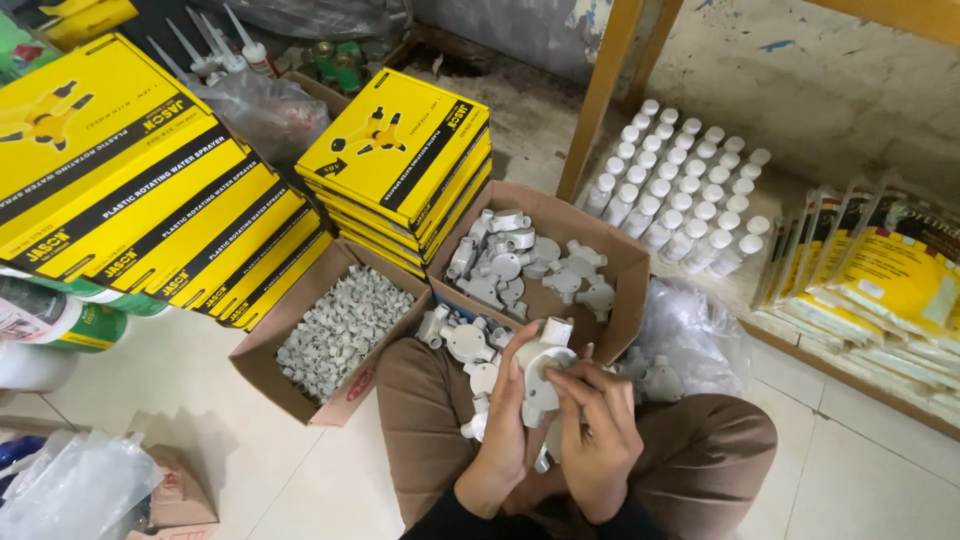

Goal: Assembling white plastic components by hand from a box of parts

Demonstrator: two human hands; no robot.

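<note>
Two stacks of flat yellow boxes with black bands: the larger stack [150, 190] fanned out at the left, the smaller stack [400, 165] squarely piled near the middle. Just below them on the floor, an open brown carton [300, 400] of small grey clips, red print on its side. Beside it, another open brown carton [625, 270] with grey pipe fittings. Along the right, a row of yellow-and-clear pouches [880, 280] leaning against each other. At far left, a can with a green-and-white label [70, 325]. Bottom left, a small brown box [180, 495] with red print, beside a crumpled clear bag [70, 490].
</note>
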